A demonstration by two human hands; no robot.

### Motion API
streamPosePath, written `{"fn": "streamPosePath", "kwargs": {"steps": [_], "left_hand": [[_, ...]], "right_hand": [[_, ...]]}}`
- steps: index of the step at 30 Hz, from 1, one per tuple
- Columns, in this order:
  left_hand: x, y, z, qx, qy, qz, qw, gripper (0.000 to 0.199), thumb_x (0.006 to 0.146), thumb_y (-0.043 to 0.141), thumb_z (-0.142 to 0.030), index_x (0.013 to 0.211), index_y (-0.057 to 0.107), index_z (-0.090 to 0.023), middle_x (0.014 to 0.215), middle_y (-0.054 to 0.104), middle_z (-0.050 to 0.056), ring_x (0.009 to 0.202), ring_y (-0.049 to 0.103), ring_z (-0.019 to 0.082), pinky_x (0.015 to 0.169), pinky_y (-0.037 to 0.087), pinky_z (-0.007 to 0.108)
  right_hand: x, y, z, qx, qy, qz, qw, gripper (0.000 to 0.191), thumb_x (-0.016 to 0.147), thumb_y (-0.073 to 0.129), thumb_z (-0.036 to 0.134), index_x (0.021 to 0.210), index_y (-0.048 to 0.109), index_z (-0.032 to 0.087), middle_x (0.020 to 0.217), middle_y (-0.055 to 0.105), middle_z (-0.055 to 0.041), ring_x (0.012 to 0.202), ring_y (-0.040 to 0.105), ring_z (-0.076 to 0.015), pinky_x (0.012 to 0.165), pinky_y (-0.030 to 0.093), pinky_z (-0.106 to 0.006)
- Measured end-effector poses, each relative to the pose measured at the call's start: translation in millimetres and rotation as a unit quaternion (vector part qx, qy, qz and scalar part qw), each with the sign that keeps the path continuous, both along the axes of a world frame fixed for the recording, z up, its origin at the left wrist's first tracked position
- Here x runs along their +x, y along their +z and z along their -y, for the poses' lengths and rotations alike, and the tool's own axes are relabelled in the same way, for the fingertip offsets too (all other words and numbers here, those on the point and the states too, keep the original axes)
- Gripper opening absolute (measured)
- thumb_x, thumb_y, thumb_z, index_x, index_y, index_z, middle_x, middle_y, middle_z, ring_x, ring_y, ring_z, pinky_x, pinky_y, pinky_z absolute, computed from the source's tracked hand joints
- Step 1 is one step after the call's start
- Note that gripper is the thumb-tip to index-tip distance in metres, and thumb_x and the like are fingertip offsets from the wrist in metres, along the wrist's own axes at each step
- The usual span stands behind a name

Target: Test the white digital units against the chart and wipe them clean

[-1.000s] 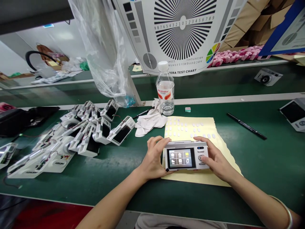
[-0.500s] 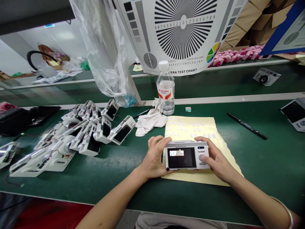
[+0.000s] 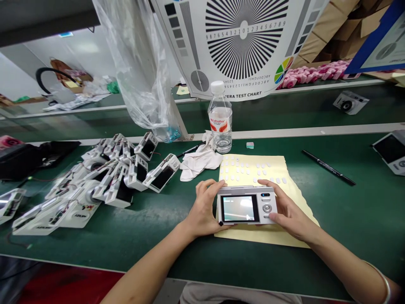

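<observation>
L hand [image 3: 204, 207] curled round the camera's [image 3: 247, 205] left end, R hand [image 3: 289, 211] fingers part-spread on its right end; both have hold of it, screen up, over a yellow sheet [image 3: 262, 238]. Nearby: 1 water bottle [image 3: 220, 122], 1 white cloth [image 3: 201, 160], 1 black pen [image 3: 328, 167], 2 more cameras [image 3: 350, 102] to R. Opened-up cameras [image 3: 161, 178] piled at L, count unclear.

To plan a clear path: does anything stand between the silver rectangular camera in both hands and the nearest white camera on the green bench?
Yes: the left hand grips that side of the silver rectangular camera. Beyond it, only green bench mat reaches the nearest white camera.
</observation>
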State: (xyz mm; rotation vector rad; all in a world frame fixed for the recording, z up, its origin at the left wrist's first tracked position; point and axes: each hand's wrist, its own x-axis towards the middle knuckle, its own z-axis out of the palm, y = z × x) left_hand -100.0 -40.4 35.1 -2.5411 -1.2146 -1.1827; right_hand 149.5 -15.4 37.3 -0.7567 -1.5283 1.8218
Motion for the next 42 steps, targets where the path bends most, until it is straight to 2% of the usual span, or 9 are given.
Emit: {"fn": "streamPosePath", "kwargs": {"steps": [7, 12, 17, 23, 30, 33, 39, 42], "left_hand": [[2.4, 1.2, 0.0, 0.034, 0.005, -0.008, 0.999, 0.090, 0.067, 0.072, -0.046, 0.137, 0.023, -0.021, 0.110, 0.058, 0.012, 0.102, 0.048, 0.028, 0.089, 0.035, 0.042], [3.1, 0.4, 0.1, 0.040, 0.004, -0.012, 0.999, 0.088, 0.067, 0.071, -0.045, 0.137, 0.024, -0.019, 0.110, 0.058, 0.013, 0.103, 0.047, 0.028, 0.089, 0.034, 0.042], [3.9, -0.2, 0.6, 0.042, -0.002, -0.004, 0.999, 0.087, 0.069, 0.070, -0.045, 0.137, 0.024, -0.017, 0.110, 0.057, 0.013, 0.105, 0.045, 0.028, 0.091, 0.032, 0.042], [5.4, -0.3, 0.8, 0.046, -0.005, 0.001, 0.999, 0.082, 0.071, 0.069, -0.042, 0.136, 0.025, -0.017, 0.110, 0.057, 0.013, 0.105, 0.044, 0.027, 0.091, 0.031, 0.041], [7.7, 1.3, 2.9, 0.064, 0.006, -0.007, 0.998, 0.083, 0.070, 0.069, -0.043, 0.136, 0.026, -0.017, 0.109, 0.060, 0.013, 0.102, 0.047, 0.028, 0.089, 0.032, 0.041], [9.0, 0.7, 2.8, 0.065, 0.012, -0.013, 0.998, 0.083, 0.071, 0.068, -0.043, 0.137, 0.024, -0.020, 0.109, 0.061, 0.012, 0.102, 0.047, 0.028, 0.090, 0.032, 0.041], [10.3, -2.6, 2.8, 0.060, 0.012, -0.014, 0.998, 0.084, 0.070, 0.068, -0.043, 0.137, 0.025, -0.018, 0.108, 0.061, 0.013, 0.101, 0.048, 0.028, 0.089, 0.033, 0.042], [10.0, -3.5, 2.8, 0.059, 0.015, -0.017, 0.998, 0.086, 0.068, 0.070, -0.041, 0.137, 0.025, -0.018, 0.109, 0.060, 0.013, 0.101, 0.048, 0.028, 0.089, 0.034, 0.042]], "right_hand": [[-3.0, 1.1, 1.0, -0.007, -0.018, 0.010, 1.000, 0.073, 0.078, 0.065, 0.046, 0.135, 0.023, 0.030, 0.130, 0.049, -0.0097, 0.111, 0.055, -0.0248, 0.086, 0.050, -0.037], [-4.4, 0.9, 3.5, -0.004, -0.032, 0.008, 0.999, 0.062, 0.081, 0.062, 0.041, 0.131, 0.026, 0.030, 0.124, 0.052, -0.0083, 0.105, 0.057, -0.0214, 0.086, 0.050, -0.036], [-4.3, -0.8, 3.8, 0.003, -0.042, -0.007, 0.999, 0.064, 0.079, 0.065, 0.040, 0.130, 0.029, 0.030, 0.124, 0.054, -0.0082, 0.104, 0.058, -0.0223, 0.085, 0.051, -0.035], [-6.1, 4.0, 6.1, -0.045, -0.052, -0.004, 0.998, 0.058, 0.080, 0.061, 0.044, 0.129, 0.031, 0.032, 0.122, 0.057, -0.0058, 0.104, 0.059, -0.0226, 0.080, 0.052, -0.034], [-8.5, 3.4, 7.3, 0.011, -0.079, 0.016, 0.997, 0.054, 0.081, 0.058, 0.038, 0.127, 0.032, 0.028, 0.115, 0.058, -0.0065, 0.101, 0.059, -0.0221, 0.080, 0.051, -0.033], [-10.4, 5.0, 9.5, 0.033, -0.103, 0.042, 0.993, 0.049, 0.080, 0.056, 0.033, 0.123, 0.033, 0.027, 0.108, 0.057, -0.0067, 0.095, 0.059, -0.0210, 0.075, 0.053, -0.032], [-13.3, 9.6, 14.8, 0.031, -0.123, 0.073, 0.989, 0.043, 0.080, 0.053, 0.030, 0.118, 0.034, 0.027, 0.107, 0.056, -0.0068, 0.093, 0.059, -0.0205, 0.067, 0.055, -0.030], [-13.2, 9.8, 14.7, 0.034, -0.125, 0.076, 0.989, 0.044, 0.079, 0.053, 0.029, 0.119, 0.034, 0.026, 0.108, 0.057, -0.0070, 0.093, 0.059, -0.0208, 0.069, 0.055, -0.030]]}}
